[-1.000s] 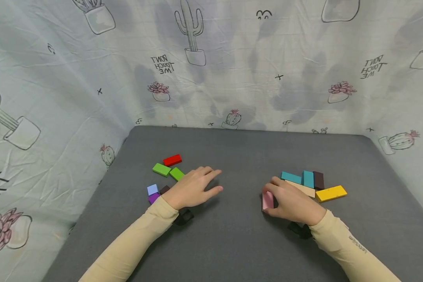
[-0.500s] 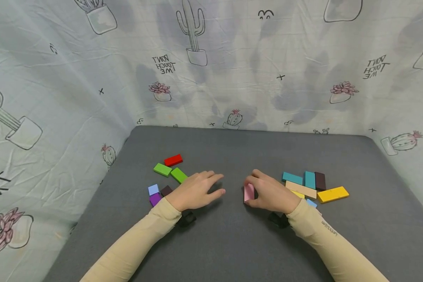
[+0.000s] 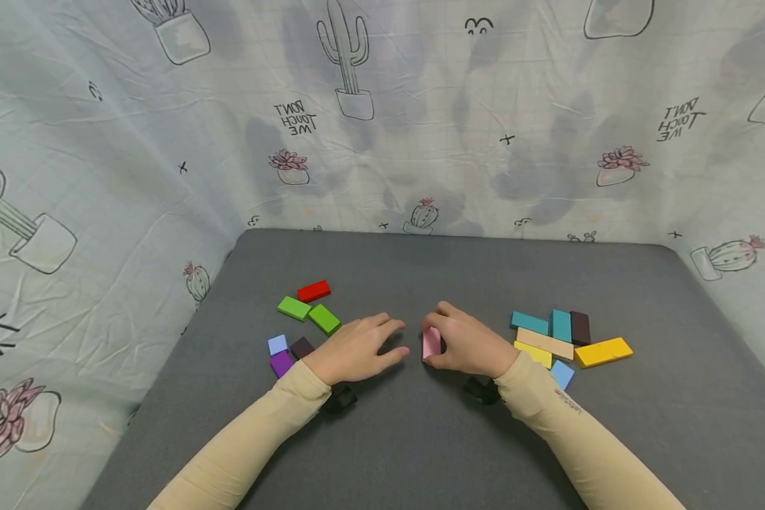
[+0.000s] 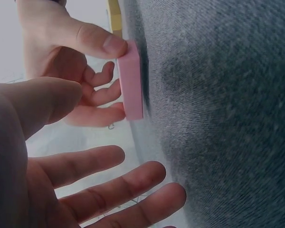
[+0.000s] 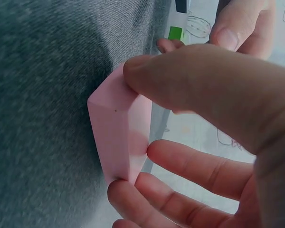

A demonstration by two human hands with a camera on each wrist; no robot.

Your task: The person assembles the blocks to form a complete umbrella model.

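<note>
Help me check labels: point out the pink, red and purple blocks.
Pink block (image 4: 131, 85), left wrist view: its long face.
Red block (image 3: 314, 290), head view: top face.
Purple block (image 3: 282, 363), head view: top face.

Pink rect. blk (image 3: 430, 343), pinched (at ends)

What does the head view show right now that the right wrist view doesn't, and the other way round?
Only the head view: the red block, purple block, tan block and long orange-yellow block, plus both sleeves up the forearms.

Only the right wrist view: a small dark speck on the pink block, and several gripping fingertips seen separately against it.

Both: the right hand pinching that block, the left hand nearby but apart from it, a green block, the grey tabletop and the printed cloth.
</note>
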